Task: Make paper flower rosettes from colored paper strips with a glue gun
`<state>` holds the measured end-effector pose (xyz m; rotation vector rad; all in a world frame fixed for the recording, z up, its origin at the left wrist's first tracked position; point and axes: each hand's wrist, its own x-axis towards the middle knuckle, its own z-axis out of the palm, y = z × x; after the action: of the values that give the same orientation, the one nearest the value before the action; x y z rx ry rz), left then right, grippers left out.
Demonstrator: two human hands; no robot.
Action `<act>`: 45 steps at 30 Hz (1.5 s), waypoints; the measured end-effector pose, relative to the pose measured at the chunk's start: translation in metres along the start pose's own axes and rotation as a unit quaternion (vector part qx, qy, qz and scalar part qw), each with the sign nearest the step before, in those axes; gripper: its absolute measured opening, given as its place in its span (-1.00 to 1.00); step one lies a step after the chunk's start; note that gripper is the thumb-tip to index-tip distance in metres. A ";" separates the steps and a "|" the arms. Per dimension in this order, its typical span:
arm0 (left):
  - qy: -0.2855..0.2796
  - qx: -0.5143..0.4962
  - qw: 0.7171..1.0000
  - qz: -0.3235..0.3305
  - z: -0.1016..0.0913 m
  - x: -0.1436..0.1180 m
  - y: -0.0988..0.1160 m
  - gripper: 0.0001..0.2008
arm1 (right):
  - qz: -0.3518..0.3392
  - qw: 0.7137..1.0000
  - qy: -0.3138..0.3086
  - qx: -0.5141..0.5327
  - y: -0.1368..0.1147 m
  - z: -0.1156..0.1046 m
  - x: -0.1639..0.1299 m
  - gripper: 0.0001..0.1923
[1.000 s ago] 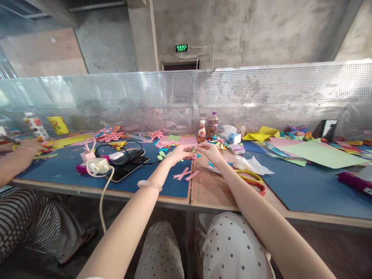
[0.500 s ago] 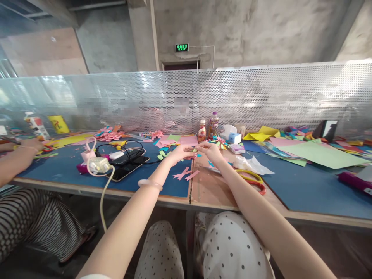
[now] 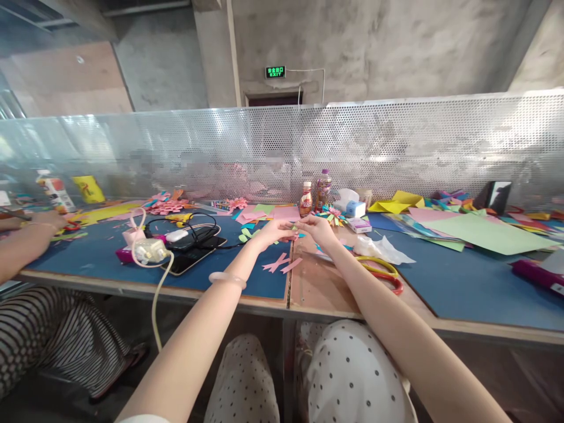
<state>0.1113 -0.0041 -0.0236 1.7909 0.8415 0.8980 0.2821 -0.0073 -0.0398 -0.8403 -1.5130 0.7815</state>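
Note:
My left hand [image 3: 275, 232] and my right hand [image 3: 318, 228] meet over the table, fingertips pinched close together. Between them shows a small piece of green paper [image 3: 294, 228], partly covered by the fingers. Pink paper strips [image 3: 276, 262] lie just below my left hand, two of them crossed. Light-green paper pieces [image 3: 248, 235] are left of that hand. Under my right forearm sit scissors with yellow and red handles [image 3: 382, 267]. A many-coloured paper flower [image 3: 333, 215] rests behind my right hand.
A phone [image 3: 194, 258], cables and a charger [image 3: 151, 251] lie to the left. Two bottles [image 3: 305, 200] stand behind my hands. Crumpled tissue [image 3: 382, 249] and paper sheets [image 3: 484, 230] are to the right. Another person's hand [image 3: 48, 220] works at the far left.

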 end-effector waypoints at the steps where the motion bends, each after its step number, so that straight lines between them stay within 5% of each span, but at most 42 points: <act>1: -0.001 -0.001 1.000 0.000 0.000 0.000 0.000 -0.61 | 0.000 1.000 0.013 -0.005 0.000 -0.001 0.000 -0.76; 9: 0.078 -0.009 0.997 0.027 -0.005 0.005 -0.005 -0.58 | 0.015 0.996 0.085 -0.024 0.001 -0.012 0.005 -0.77; 17: 0.049 0.004 0.998 0.037 0.002 0.006 -0.003 -0.61 | 0.022 0.998 0.059 -0.001 -0.003 -0.004 0.001 -0.71; 33: 0.124 0.146 0.976 0.104 -0.001 0.016 -0.017 -0.73 | 0.071 0.995 0.053 -0.035 0.008 -0.002 0.004 -0.61; 38: 0.175 0.257 0.947 0.085 -0.016 0.006 -0.017 -0.77 | 0.072 0.993 -0.005 -0.092 0.008 -0.001 0.000 -0.61; 45: 0.224 0.405 0.886 -0.008 -0.067 -0.018 -0.026 -0.84 | 0.005 0.973 -0.160 -0.169 -0.003 0.010 -0.009 -0.71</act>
<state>0.0409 0.0183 -0.0311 2.2950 1.7181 1.0553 0.2729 -0.0164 -0.0425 -1.0075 -1.9679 0.6979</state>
